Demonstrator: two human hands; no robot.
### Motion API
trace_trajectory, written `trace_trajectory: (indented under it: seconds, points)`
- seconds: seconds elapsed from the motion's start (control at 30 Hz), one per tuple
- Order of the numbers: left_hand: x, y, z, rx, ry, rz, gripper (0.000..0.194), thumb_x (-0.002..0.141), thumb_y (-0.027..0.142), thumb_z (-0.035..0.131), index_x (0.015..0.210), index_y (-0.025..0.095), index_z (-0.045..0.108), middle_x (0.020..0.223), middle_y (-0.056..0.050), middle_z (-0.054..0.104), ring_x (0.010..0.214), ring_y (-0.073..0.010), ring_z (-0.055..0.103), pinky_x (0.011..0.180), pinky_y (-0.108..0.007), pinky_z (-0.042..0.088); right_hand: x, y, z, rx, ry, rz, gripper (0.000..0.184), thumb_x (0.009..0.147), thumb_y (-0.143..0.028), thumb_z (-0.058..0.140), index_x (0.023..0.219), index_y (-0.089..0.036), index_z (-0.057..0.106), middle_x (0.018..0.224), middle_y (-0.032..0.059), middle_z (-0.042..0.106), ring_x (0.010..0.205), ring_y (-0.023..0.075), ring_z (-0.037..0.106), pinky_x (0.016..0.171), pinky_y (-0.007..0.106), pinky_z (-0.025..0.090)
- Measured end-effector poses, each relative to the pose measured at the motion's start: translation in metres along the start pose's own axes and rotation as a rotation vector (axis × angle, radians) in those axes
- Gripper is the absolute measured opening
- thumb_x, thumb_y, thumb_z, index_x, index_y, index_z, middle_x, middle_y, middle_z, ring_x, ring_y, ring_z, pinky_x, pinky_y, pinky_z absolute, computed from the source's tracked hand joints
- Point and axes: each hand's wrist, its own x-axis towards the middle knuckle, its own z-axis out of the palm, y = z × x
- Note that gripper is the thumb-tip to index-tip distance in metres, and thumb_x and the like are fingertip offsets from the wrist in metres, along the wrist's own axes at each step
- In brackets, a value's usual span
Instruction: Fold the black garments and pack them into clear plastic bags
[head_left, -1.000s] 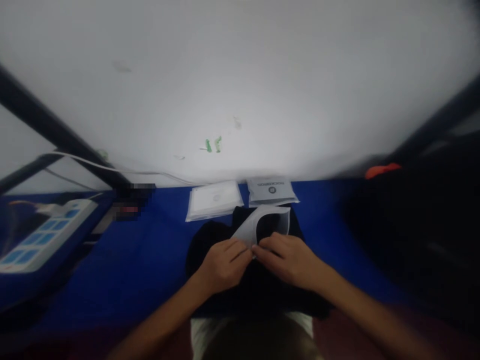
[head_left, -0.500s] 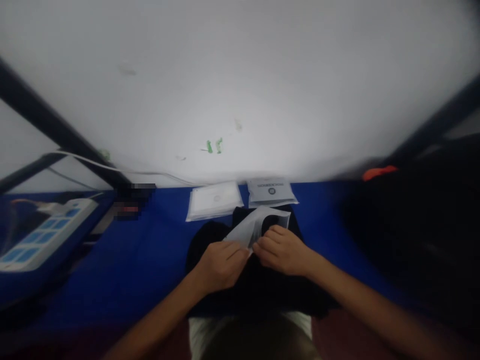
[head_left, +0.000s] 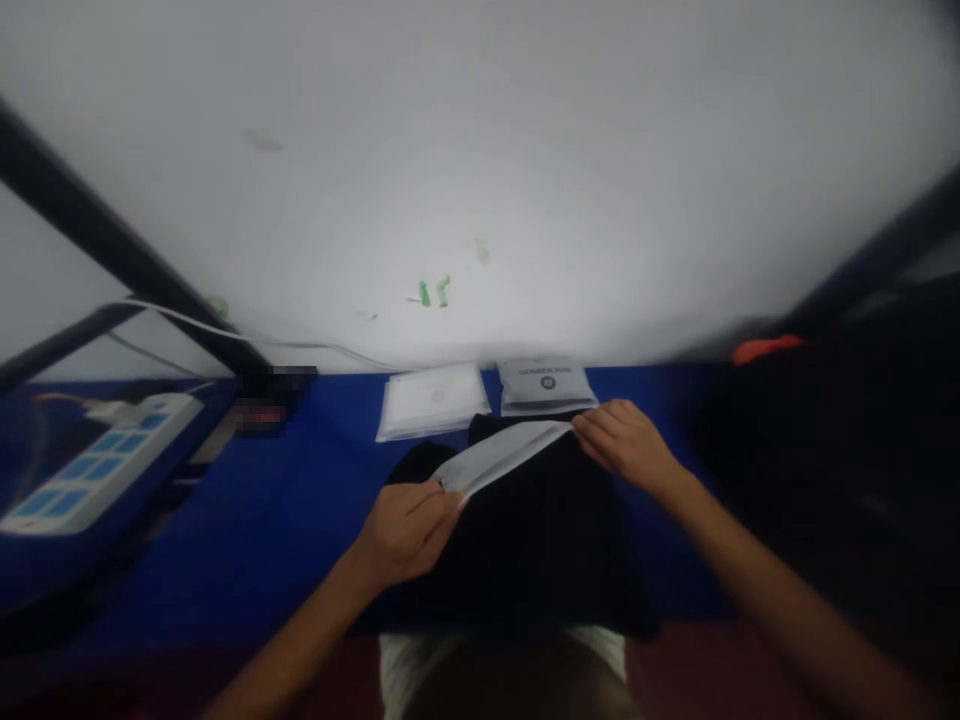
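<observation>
Stretched between my hands is a frosted plastic bag (head_left: 514,450), slanting up from left to right. My left hand (head_left: 409,530) is closed on its near left corner. At the other end, my right hand (head_left: 626,445) pinches the bag's right corner. Beneath the bag lies a black cloth item (head_left: 540,550), spread on the blue table; its details are lost in the dark. Just behind it rests a filled frosted bag (head_left: 547,387) with dark printing and a round logo. To the left of that is a stack of flat white bags (head_left: 433,400).
A white power strip with blue sockets (head_left: 101,465) stands at the left, with a plug in its far end. A white cable (head_left: 300,345) runs along the pale wall. Dark bulky material (head_left: 847,480) fills the right side, with an orange thing (head_left: 769,348) near its top.
My hands have moved apart, the right one going right and up, the left one left. The bag, bunched and partly opened before, is now pulled out lengthwise between them.
</observation>
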Motion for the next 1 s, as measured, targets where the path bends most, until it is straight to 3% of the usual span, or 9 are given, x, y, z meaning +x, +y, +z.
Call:
trace_trajectory:
  seconds: [0.23,0.43,0.6,0.7,0.83,1.0]
  points:
    - [0.006,0.012,0.009,-0.06,0.058,-0.091,0.006,0.09,0.015,0.057,0.092,0.018,0.062,0.069,0.001,0.069,0.06,-0.0118,0.066,0.059,-0.023,0.049,0.008,-0.019,0.002,0.005,-0.045,0.085,0.017,0.091,-0.023,0.052,0.1,-0.015,0.064,0.096,0.014,0.066,0.088,0.0266,0.057,0.078,0.04,0.044]
    - [0.011,0.02,0.021,-0.087,0.038,0.001,0.011,0.087,0.014,0.058,0.094,0.019,0.064,0.075,-0.001,0.072,0.064,-0.013,0.069,0.063,-0.023,0.055,0.025,-0.05,0.009,0.276,-0.048,-0.004,0.035,0.087,-0.025,0.058,0.12,-0.015,0.055,0.119,0.0174,0.063,0.111,0.0299,0.056,0.092,0.046,0.046]
    - [0.017,0.02,0.02,-0.124,0.057,-0.038,0.01,0.086,0.015,0.058,0.093,0.02,0.062,0.067,0.0,0.068,0.059,-0.0132,0.067,0.061,-0.023,0.055,0.04,-0.057,0.026,0.322,-0.071,-0.037,0.02,0.087,-0.015,0.051,0.106,-0.015,0.059,0.103,0.0146,0.068,0.094,0.0246,0.061,0.08,0.039,0.048]
    - [0.017,0.018,0.019,-0.249,0.128,-0.136,0.014,0.085,0.012,0.059,0.096,0.02,0.055,0.068,0.001,0.065,0.06,-0.0119,0.065,0.058,-0.021,0.052,0.049,-0.054,0.027,0.281,-0.052,-0.054,0.017,0.088,-0.012,0.047,0.097,-0.017,0.06,0.098,0.0122,0.067,0.087,0.0221,0.059,0.076,0.034,0.045]
    - [0.006,0.014,0.025,-0.397,0.293,-0.317,0.021,0.082,0.008,0.059,0.093,0.02,0.046,0.075,0.001,0.063,0.066,-0.0113,0.063,0.058,-0.022,0.05,0.063,-0.038,0.019,0.041,0.014,-0.003,0.021,0.089,-0.009,0.044,0.097,-0.015,0.061,0.097,0.0127,0.066,0.087,0.0243,0.054,0.074,0.034,0.041]
    - [-0.008,0.01,0.036,-0.399,0.071,-0.383,0.012,0.085,0.013,0.057,0.092,0.019,0.05,0.077,0.001,0.061,0.059,-0.0091,0.059,0.055,-0.021,0.046,0.067,0.005,0.03,-0.195,-0.124,0.157,0.023,0.09,-0.008,0.043,0.1,-0.014,0.062,0.093,0.0138,0.064,0.087,0.0267,0.051,0.075,0.036,0.036]
